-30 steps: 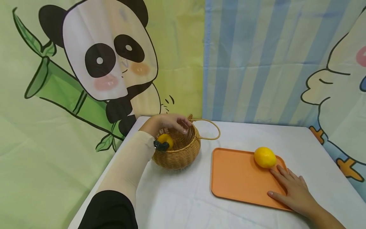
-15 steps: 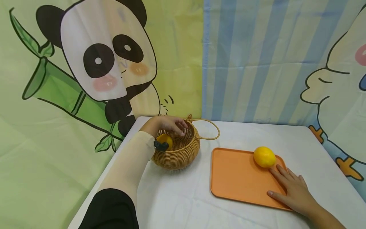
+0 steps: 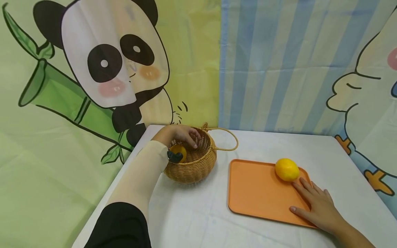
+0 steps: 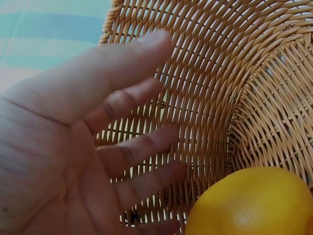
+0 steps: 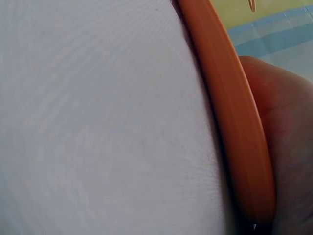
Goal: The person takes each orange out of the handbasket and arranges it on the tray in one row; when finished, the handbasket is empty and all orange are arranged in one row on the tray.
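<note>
My left hand (image 3: 183, 133) reaches over the rim of a round wicker basket (image 3: 192, 171), its fingers loosely bent down into the opening. In the left wrist view the thumb and fingers are spread apart with nothing between them. A smooth yellow fruit (image 4: 252, 208) lies in the basket below the hand, apart from the fingers. My right hand (image 3: 321, 208) rests with spread fingers on the right edge of an orange tray (image 3: 260, 193). Just beyond its fingertips a lemon (image 3: 287, 169) lies at the tray's back right. In the right wrist view the tray's rim (image 5: 232, 112) hides part of the hand.
The basket's looped handle (image 3: 231, 139) leans out to the right over the white table (image 3: 198, 220). Behind the table hangs a cloth backdrop (image 3: 276, 65) with a panda and stripes. A dark wrist camera (image 3: 175, 157) sits at the left wrist.
My left fingers have dipped slightly lower into the basket and moved a little to the left. The right hand, the tray and the lemon stay as they were.
</note>
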The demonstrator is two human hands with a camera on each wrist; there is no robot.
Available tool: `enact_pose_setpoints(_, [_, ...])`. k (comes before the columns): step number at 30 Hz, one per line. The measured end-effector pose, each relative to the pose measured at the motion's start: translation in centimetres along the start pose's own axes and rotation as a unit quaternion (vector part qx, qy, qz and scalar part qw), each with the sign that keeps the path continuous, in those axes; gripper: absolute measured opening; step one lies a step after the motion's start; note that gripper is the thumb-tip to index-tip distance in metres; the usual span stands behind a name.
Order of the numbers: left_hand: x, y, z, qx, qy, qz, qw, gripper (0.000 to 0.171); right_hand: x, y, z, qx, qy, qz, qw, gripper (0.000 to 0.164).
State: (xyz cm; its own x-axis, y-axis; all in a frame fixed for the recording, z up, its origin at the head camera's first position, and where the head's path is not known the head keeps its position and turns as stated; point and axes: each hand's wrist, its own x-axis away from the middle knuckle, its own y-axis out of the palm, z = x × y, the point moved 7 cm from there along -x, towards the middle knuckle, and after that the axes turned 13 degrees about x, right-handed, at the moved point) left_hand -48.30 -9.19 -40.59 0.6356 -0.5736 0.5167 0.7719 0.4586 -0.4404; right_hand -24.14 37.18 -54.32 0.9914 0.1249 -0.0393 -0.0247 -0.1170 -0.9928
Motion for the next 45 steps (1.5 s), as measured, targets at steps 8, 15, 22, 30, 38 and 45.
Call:
enact_pose_setpoints(8, [-0.2, -0.1, -0.7, 0.0, -0.032, 0.008, 0.9995, 0.058, 0.0, 0.0, 0.1, 0.001, 0.001, -0.001, 1.0, 0.101])
enact_pose_setpoints(15, [-0.6, -0.3, -1.4, -0.041, -0.055, 0.012, 0.9976, 0.054, 0.0, 0.0, 0.1, 0.0, -0.001, 0.002, 1.0, 0.102])
enact_pose_setpoints(22, [-1.1, -0.3, -2.1, -0.111, -0.078, -0.001, 0.9907, 0.055, 0.0, 0.0, 0.1, -0.002, 0.001, 0.001, 1.0, 0.102])
enact_pose_setpoints(30, [-1.3, -0.1, -2.7, -0.114, -0.108, -0.02, 0.9874, 0.062, 0.0, -0.2, 0.0, 0.004, 0.003, 0.001, 1.0, 0.101])
enact_pose_setpoints(38, [-1.3, 0.1, -3.3, -0.127, -0.133, -0.031, 0.9825, 0.067, 0.0, 0.0, 0.0, 0.007, 0.01, -0.006, 1.0, 0.102])
enact_pose_setpoints(45, [-1.1, 0.5, -3.1, -0.076, -0.108, -0.028, 0.9908, 0.065, 0.0, 0.0, -0.1, -0.004, 0.013, -0.008, 1.0, 0.102])
